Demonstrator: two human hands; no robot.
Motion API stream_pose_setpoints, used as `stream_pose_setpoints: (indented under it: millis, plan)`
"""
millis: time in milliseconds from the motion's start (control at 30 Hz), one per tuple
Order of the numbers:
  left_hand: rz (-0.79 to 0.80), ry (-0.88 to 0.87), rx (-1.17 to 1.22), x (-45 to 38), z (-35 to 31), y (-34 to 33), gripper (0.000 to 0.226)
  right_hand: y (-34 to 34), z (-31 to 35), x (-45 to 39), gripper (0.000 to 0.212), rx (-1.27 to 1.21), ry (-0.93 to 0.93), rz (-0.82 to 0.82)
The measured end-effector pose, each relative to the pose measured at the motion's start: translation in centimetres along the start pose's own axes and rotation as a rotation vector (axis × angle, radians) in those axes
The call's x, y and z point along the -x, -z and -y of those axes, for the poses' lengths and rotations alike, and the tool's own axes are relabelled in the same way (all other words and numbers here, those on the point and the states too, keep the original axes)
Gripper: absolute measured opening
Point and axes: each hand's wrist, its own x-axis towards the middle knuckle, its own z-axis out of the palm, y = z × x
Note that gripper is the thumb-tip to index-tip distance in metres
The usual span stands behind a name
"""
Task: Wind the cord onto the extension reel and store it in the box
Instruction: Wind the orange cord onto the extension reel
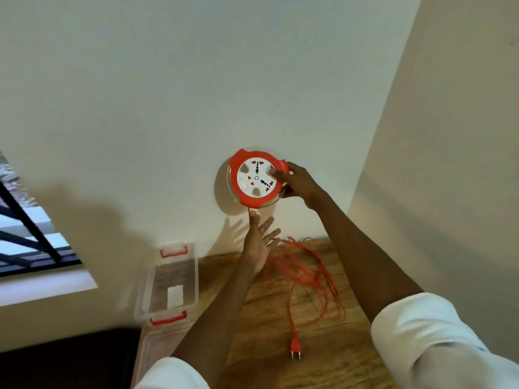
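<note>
My right hand [299, 182] holds up a round red and white extension reel [257, 178] in front of the wall, thumb on its socket face. Just below the reel my left hand [259, 242] has its fingers spread, index finger and thumb touching the red cord [306, 273] where it leaves the reel. The rest of the cord lies in loose tangled loops on the wooden floor, ending in a red plug [295, 348]. A clear plastic box [168, 282] with red latches stands open on the floor to the left.
A clear lid [150, 349] lies in front of the box. A barred window [31, 234] is at the left, a dark surface [64, 357] at bottom left. Walls meet in a corner at right.
</note>
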Motion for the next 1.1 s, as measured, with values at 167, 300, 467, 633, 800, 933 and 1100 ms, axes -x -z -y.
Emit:
stream_pose_setpoints:
  millis: [167, 300, 467, 633, 800, 933, 1100]
  plan:
    - [-0.050, -0.240, 0.081, -1.5, -5.2, -2.9, 0.038, 1.4, -0.2, 0.6, 0.051, -0.247, -0.012, -0.048]
    - [-0.004, -0.321, -0.003, -2.3, -7.8, -4.6, 0.046, 2.5, -1.6, 1.4, 0.042, -0.410, -0.039, -0.080]
    - [0.042, -0.366, -0.031, -3.1, -9.2, -5.9, 0.048, 3.4, -3.0, 2.2, 0.050, -0.345, -0.074, -0.081]
    - [-0.006, -0.385, -0.138, -3.8, -9.5, -6.3, 0.049, 3.9, -3.4, 2.4, 0.066, -0.184, -0.078, -0.112]
    - [-0.104, -0.422, -0.265, -4.3, -9.7, -5.9, 0.048, 5.0, -4.3, 2.4, 0.062, 0.652, 0.402, -0.468]
    - [-0.145, -0.393, -0.406, -5.0, -9.9, -5.8, 0.050, 5.5, -4.1, 1.6, 0.052, 1.233, 0.665, -0.279]
    - [-0.223, -0.320, -0.484, -5.4, -8.7, -5.1, 0.040, 5.2, -3.6, 0.8, 0.057, 1.443, 0.601, -0.113]
